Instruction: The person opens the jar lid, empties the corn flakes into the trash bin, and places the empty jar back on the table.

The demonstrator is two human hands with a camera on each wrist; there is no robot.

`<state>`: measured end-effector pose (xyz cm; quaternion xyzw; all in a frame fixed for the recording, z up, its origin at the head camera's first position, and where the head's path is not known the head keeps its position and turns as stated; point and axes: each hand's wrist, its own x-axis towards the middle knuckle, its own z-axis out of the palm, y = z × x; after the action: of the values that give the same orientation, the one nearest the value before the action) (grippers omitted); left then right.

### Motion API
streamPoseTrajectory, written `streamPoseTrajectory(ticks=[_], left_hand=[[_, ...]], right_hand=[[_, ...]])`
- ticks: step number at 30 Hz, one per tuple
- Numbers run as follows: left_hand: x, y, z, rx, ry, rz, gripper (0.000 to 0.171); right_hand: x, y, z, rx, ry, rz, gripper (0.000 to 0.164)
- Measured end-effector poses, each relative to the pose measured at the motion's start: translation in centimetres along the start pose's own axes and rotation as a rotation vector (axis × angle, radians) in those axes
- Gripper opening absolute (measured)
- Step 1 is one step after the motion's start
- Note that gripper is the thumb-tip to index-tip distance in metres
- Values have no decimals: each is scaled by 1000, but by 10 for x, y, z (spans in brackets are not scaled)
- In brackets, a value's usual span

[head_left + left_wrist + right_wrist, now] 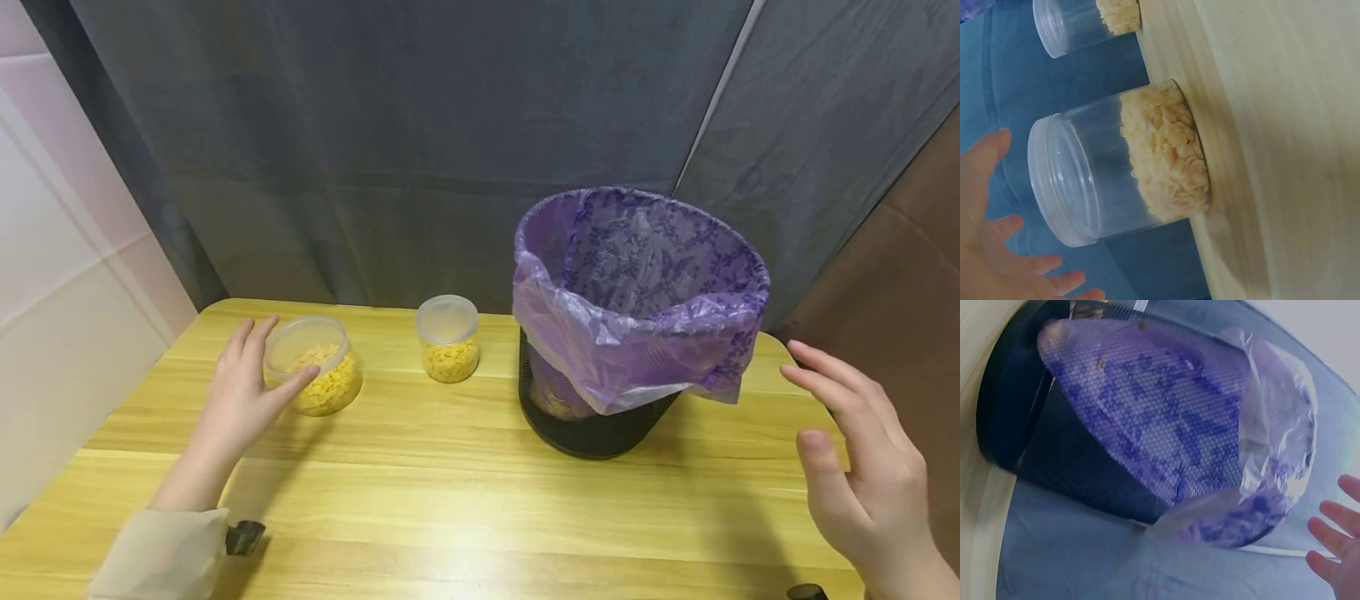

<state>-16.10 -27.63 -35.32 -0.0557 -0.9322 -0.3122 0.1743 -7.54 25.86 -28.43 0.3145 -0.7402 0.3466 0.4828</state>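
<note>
My left hand point(243, 387) hovers by the larger clear jar point(326, 387), thumb and fingers spread around its lidded top. In the left wrist view a gap shows between those fingers and the jar point(1163, 153), which is part full of yellow flakes. To its right stands a smaller lidded jar point(450, 358) of similar flakes. A black mesh bin point(600, 437) holds a purple patterned bag point(637, 333) folded over its rim. My right hand point(870, 458) is in the air to the right of the bin, fingers apart, holding nothing; the right wrist view shows the bag point(1154, 419) through the mesh.
All of these stand on a wood-grain table point(420, 500). Behind its far edge hangs a dark grey curtain point(390, 150). A pale wall covering point(67, 217) is at the left and a brown surface point(900, 275) at the right.
</note>
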Motion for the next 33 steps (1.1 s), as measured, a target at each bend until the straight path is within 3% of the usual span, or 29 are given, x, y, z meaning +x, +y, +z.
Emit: streamPoseTrajectory(ticks=[6,16,24,33], left_hand=[[3,-3,7,-49,22,-42,92],[6,-6,15,-87,63,-43,96],[7,-9,20,-123,51,-60,98],[9,-9,23,-172,19,-108,103]], right_hand=[[1,-10,14,134,87,-79,38],[4,-25,44,331,132,-186,36],[4,-35,59,384,94,-217,36],[1,-37,73,428,-12,-187,42]])
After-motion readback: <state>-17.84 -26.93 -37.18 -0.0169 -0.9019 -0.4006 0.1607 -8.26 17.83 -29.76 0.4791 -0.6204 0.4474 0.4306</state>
